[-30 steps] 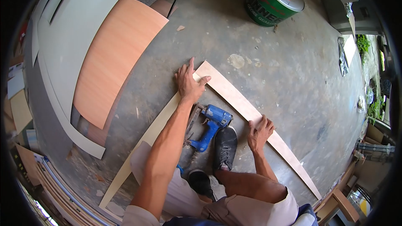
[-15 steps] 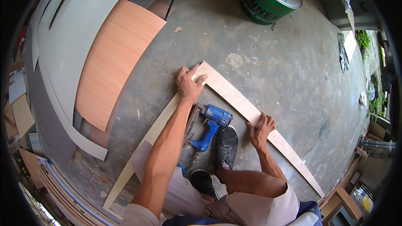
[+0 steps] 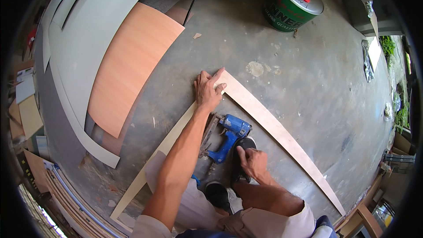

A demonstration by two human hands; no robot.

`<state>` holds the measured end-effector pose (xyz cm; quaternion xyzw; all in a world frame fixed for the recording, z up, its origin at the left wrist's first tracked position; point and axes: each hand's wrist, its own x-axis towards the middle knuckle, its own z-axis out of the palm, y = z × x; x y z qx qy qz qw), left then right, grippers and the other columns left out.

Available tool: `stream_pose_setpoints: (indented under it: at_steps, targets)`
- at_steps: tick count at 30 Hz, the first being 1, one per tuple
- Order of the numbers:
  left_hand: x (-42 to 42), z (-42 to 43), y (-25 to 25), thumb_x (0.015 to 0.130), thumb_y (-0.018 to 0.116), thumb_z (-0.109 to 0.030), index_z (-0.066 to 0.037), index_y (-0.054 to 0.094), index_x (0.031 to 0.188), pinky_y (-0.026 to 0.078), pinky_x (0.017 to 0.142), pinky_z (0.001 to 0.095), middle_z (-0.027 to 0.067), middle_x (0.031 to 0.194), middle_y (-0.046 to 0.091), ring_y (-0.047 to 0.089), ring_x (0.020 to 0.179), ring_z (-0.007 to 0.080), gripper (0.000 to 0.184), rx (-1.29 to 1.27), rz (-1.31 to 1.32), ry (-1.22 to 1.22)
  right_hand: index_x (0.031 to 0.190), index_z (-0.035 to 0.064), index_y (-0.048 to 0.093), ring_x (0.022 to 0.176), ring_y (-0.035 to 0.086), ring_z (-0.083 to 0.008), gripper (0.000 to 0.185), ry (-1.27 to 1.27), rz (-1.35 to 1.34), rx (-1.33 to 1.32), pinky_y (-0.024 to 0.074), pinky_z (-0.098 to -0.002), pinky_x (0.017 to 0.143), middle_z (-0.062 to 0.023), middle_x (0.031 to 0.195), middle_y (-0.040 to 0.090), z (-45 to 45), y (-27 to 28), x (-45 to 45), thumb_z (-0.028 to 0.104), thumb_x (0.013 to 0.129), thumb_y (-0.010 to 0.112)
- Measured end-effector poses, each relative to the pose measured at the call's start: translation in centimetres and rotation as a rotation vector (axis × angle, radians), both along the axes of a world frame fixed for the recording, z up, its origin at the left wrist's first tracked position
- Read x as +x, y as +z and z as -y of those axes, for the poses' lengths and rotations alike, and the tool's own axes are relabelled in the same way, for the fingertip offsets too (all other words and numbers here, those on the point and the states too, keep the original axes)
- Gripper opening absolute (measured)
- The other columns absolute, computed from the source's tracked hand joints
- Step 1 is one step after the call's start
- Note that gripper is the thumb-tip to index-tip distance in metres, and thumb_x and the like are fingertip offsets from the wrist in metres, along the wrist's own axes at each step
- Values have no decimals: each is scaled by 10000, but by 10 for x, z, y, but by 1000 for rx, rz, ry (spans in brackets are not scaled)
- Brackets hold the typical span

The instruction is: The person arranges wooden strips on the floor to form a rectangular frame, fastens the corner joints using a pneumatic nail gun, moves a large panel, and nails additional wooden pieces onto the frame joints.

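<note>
We have our left hand (image 3: 209, 91) laid over the far corner where two pale, wood-coloured strips meet in a pointed angle. Its thumb and index finger are parted at the end of the right strip (image 3: 277, 132), the other fingers bent. That strip, smooth and faintly pinkish, runs near and to the right; the yellower left strip (image 3: 163, 150) runs near and to the left, passing under our forearm. Both look bowed in this rounded view.

Our right hand (image 3: 256, 163) is half curled above our dark, laced shoe (image 3: 238, 172), thumb stretched forward; we cannot tell whether it touches the shoe or pinches anything. Just to its left, the scuffed blue nail gun (image 3: 235, 125) lies on the concrete floor (image 3: 308, 88) between the strips, its metal parts dull and grimy.

Over on the left we see an orange wood-grain panel (image 3: 134, 61) beside smooth whitish sheets (image 3: 105, 17). A round green tin (image 3: 291, 11) with a silvery lid and red handle stands far right.
</note>
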<state>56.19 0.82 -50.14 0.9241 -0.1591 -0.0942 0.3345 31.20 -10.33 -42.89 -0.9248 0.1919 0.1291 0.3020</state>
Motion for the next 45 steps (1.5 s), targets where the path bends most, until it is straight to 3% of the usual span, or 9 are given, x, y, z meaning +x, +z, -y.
stream_pose_setpoints:
  at_steps: [4,10,19,22,25,36,39,41,45]
  targets:
    - [-1,-2,-3,824,718,-255,-288,583,1360,349,941,454,82,989,461,459,995,277,554,-12,18,-15,866,-70,611,642,656,-437,567,15,-299,104,526,-490,588,-265,677,644,-32,5,23,495,898,632]
    - [0,-1,1,836,706,-258,-285,566,1372,347,954,447,84,1010,464,453,1024,281,555,9,20,-21,1099,-164,465,754,664,-469,796,-164,-295,227,528,-512,679,-323,783,644,-51,-7,29,570,854,653]
    - [-2,-3,0,847,705,-262,-285,566,1368,351,937,450,87,1022,482,463,1046,281,540,8,-1,-3,1039,-45,536,799,667,-458,553,-335,-285,210,540,-482,777,-264,841,681,-53,-26,32,415,786,711]
    - [0,-3,1,855,703,-263,-279,571,1360,351,928,451,90,1017,487,467,1037,277,522,-9,23,5,1048,-22,555,784,700,-335,370,-360,-208,322,564,-399,708,-206,888,693,-39,-2,40,249,824,672]
    - [-1,-2,2,853,698,-246,-272,572,1360,353,929,440,93,1026,491,467,1042,280,522,-15,4,18,1080,-23,527,699,661,-160,214,-518,40,726,533,-290,599,-130,937,696,-27,14,40,44,883,576]
    - [-1,-5,-9,848,658,-225,-246,660,1282,377,901,418,106,951,497,483,984,287,434,-135,63,83,724,-46,593,501,602,-112,187,-281,50,467,474,-281,474,-69,593,614,45,75,124,114,810,638]
    - [0,-5,-9,841,660,-237,-237,662,1278,374,914,418,99,944,508,486,989,279,437,-148,68,114,680,-62,577,471,596,-209,238,-88,-10,276,475,-344,493,-143,566,602,59,73,148,142,772,659]
    - [-2,-5,-8,832,667,-248,-227,666,1272,375,922,415,97,943,519,494,993,274,440,-158,70,123,659,-76,556,495,577,-361,303,176,-8,-36,475,-413,535,-239,581,573,71,55,156,191,740,674]
    - [-2,-5,-11,824,676,-259,-166,664,1266,377,928,415,99,943,535,510,997,274,452,-202,32,143,607,-77,526,530,553,-445,368,263,-29,-29,472,-460,568,-292,598,545,72,46,159,236,728,678]
